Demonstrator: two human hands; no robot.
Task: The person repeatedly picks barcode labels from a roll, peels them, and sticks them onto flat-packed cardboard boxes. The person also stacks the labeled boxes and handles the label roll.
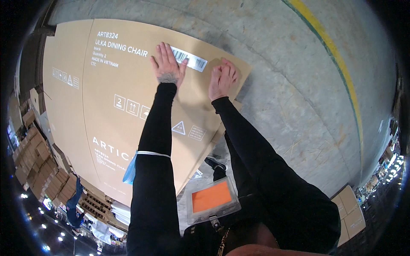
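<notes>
A large flat sheet of brown cardboard (115, 81) with white print and fold lines lies in front of me. My left hand (168, 66) rests on it with fingers stretched out, its thumb over a white barcode label (196, 63). To the right of the label, my right hand (224, 79) is at the cardboard's far right corner. Its fingers are curled in, and whatever they may hold is hidden. A blue face mask (130, 170) hangs by a white loop around my left forearm.
Concrete floor (299, 111) with a curved yellow line (329, 42) extends to the right. Stacked cardboard boxes (36, 158) and another person (74, 205) are at the left. More boxes (348, 211) stand at lower right. A badge holder with an orange card (211, 197) hangs before me.
</notes>
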